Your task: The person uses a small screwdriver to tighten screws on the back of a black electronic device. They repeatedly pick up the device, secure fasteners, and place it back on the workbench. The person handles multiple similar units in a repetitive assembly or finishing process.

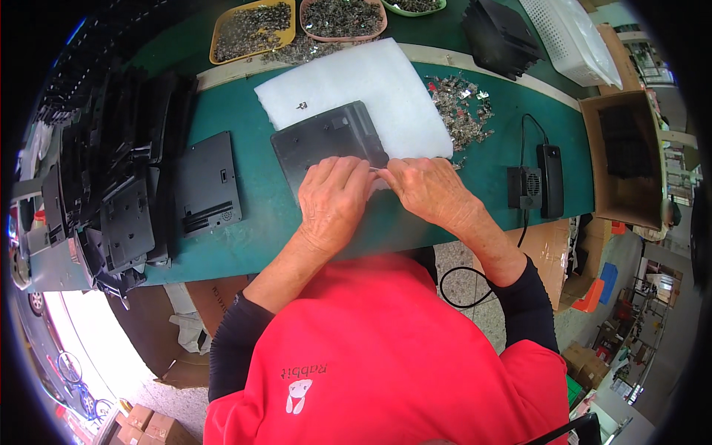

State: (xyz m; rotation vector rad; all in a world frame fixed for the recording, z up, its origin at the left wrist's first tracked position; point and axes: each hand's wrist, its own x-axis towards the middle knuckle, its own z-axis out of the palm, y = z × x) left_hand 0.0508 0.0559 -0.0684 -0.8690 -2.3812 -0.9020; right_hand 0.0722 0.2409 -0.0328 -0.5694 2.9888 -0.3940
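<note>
Bending over a green workbench (259, 245), as the head view shows, the person brings the left hand (334, 194) and right hand (430, 189) together at the near right part of a dark plastic panel (319, 141). The fingertips of both hands pinch a small pale piece (377, 170), too small to identify; whether they also grip the panel cannot be told. The panel lies partly on a white foam sheet (404, 96), its visible long axis running left to right, right end angled farther away; its near edge is hidden by the hands. A tiny metal clip (302, 105) rests on the foam, just beyond the panel. Another dark panel (210, 182) lies to the left, its long axis running near to far.
</note>
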